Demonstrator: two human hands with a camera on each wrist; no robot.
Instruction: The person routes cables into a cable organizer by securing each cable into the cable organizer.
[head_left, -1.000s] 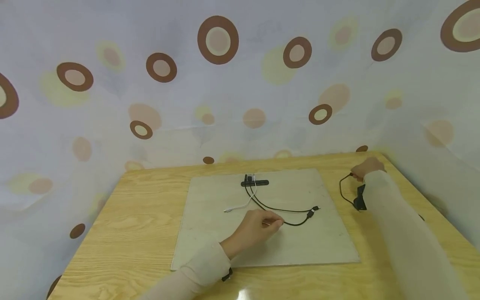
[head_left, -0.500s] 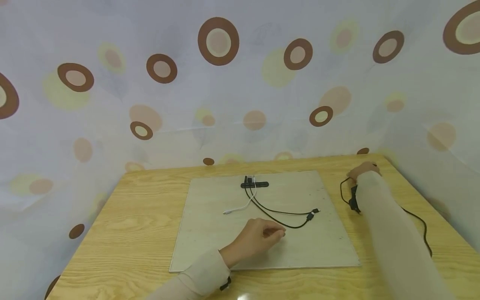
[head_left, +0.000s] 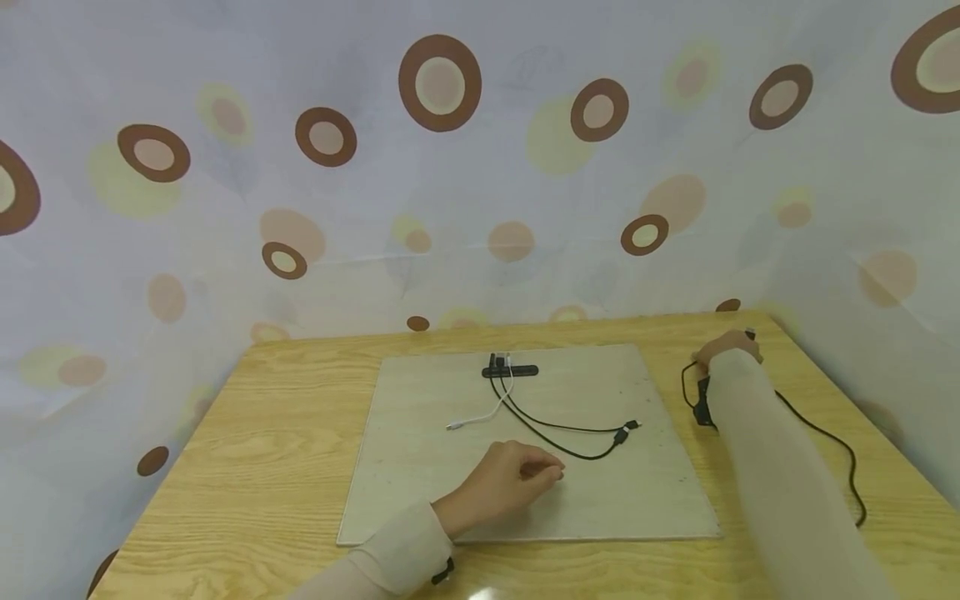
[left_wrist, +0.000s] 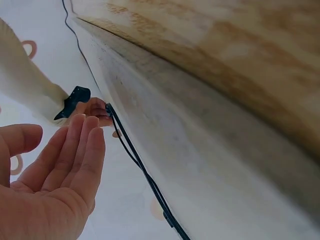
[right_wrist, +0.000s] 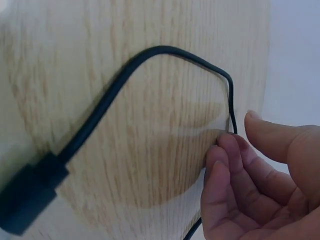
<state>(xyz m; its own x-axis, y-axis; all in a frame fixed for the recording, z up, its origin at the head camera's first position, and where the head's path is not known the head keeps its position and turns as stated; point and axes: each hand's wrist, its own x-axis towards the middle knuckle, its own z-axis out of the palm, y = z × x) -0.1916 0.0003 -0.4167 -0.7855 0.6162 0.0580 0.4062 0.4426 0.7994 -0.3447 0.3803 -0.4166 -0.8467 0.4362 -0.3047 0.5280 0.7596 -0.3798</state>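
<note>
My right hand [head_left: 727, 343] is at the back right of the wooden table, its fingers curled round a black cable [right_wrist: 115, 87]. The thumb stands a little off the fingertips. One connector [right_wrist: 30, 195] of that cable lies large at the lower left in the right wrist view. A small black plug [head_left: 750, 333] shows beyond the knuckles in the head view. My left hand [head_left: 510, 477] hovers over the front of the pale board [head_left: 435, 500], fingers extended and palm bare in the left wrist view. Near its fingertips lie black cables [head_left: 588, 457] with plugs [head_left: 621, 435].
A black cable holder strip [head_left: 528, 371] sits at the back of the board. From it run the black cables and a white cable [head_left: 480, 414]. Another stretch of black cable [head_left: 847, 450] curves along the table's right side. A patterned cloth [head_left: 450, 183] hangs behind.
My right hand has shifted slightly left and toward me, and the plug now shows past its knuckles. More cable shows on the right. My left hand has drawn slightly away from the board's black cable.
</note>
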